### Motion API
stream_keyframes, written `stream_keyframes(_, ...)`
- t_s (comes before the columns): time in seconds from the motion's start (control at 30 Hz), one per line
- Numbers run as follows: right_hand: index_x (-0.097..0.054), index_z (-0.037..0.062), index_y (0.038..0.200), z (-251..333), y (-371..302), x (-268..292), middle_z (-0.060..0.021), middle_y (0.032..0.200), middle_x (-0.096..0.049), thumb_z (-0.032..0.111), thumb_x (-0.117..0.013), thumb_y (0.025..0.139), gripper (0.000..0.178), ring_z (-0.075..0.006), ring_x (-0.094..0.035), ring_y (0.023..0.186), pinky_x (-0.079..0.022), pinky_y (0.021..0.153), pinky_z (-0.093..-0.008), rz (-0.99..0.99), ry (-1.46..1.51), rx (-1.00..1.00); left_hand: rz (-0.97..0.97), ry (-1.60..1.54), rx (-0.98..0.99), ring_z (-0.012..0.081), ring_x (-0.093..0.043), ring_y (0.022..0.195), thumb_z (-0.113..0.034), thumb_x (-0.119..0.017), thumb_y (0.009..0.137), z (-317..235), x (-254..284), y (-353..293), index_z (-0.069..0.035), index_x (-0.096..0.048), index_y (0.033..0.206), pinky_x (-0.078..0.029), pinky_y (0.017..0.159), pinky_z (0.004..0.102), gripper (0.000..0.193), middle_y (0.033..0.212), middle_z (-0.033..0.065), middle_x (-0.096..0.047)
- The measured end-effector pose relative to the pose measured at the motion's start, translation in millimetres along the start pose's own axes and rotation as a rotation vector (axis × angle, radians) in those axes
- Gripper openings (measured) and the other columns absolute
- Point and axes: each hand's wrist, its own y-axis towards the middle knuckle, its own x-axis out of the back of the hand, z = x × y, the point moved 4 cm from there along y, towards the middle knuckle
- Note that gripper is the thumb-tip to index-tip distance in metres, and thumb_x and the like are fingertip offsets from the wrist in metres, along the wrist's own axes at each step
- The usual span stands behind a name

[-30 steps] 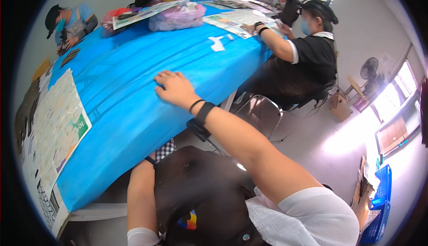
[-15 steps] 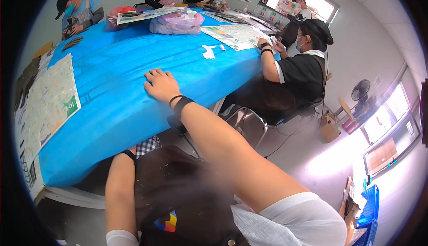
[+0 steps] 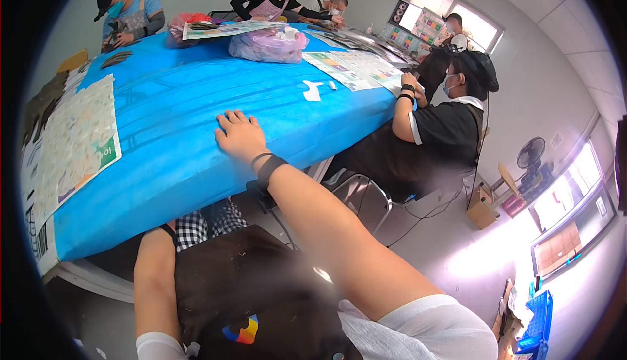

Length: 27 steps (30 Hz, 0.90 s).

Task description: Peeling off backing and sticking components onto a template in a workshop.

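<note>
We have our right hand point(image 3: 240, 135) laid flat on the blue table cover point(image 3: 170, 99), palm down and fingers spread a little, holding nothing. It rests just inside the near edge of the table, where the cover point(image 3: 163, 184) folds over and drops toward our lap. The cover runs away from us under the palm, its long axis stretching left to right across the view, so the hand sits on the thing itself rather than reaching for it. A dark band point(image 3: 269, 166) circles the wrist behind the hand.

Our left arm point(image 3: 155, 275) goes down under the table edge, and the left hand is hidden there; we cannot tell whether it is spread or closed. So the right hand is the one on the cover.

To the left of our hand, well apart from it, a large printed sheet point(image 3: 75, 141) lies flat on the cover. Farther off, beyond the fingertips, a small white scrap point(image 3: 312, 90) lies on the blue. A seated person in black point(image 3: 444, 131) works at the right side of the table.
</note>
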Motion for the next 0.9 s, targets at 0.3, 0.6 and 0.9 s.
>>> stream_keyframes(0.3, -0.045, 0.0108, 0.152, 6.4, -11.0, -7.6, -0.0139, 0.158, -0.042, 0.038, -0.037, 0.104, 0.055, -0.0334, -0.033, 0.149, -0.025, 0.12, -0.0548, -0.014, -0.038, 0.024, 0.025, 0.053, 0.066, 0.0385, -0.061, 0.117, -0.017, -0.059, 0.096, 52.0, 57.9, -13.1, -0.004, -0.068, 0.121, -0.046, 0.102, 0.0487, 0.03, 0.125, 0.0196, -0.067)
stream_keyframes(0.6, -0.049, 0.0096, 0.148, 1.4, -7.2, 0.5, -0.0148, 0.157, -0.044, 0.036, -0.041, 0.103, 0.053, -0.0331, -0.035, 0.148, -0.025, 0.12, -0.0566, 0.002, -0.011, -0.057, 0.055, 0.057, 0.107, 0.0387, -0.061, 0.117, -0.017, -0.059, 0.096, 105.6, 89.5, -23.8, -0.004, -0.068, 0.122, -0.046, 0.103, 0.0486, 0.031, 0.125, 0.0196, -0.067)
stream_keyframes(0.9, -0.052, 0.01, 0.146, 10.4, -5.1, -5.8, -0.015, 0.155, -0.046, 0.036, -0.042, 0.102, 0.052, -0.0328, -0.036, 0.148, -0.026, 0.12, -0.0567, -0.072, -0.006, -0.024, 0.009, 0.135, 0.257, 0.0388, -0.061, 0.117, -0.017, -0.059, 0.096, 93.4, 96.2, -95.9, -0.003, -0.068, 0.123, -0.046, 0.103, 0.0486, 0.031, 0.125, 0.0197, -0.067)
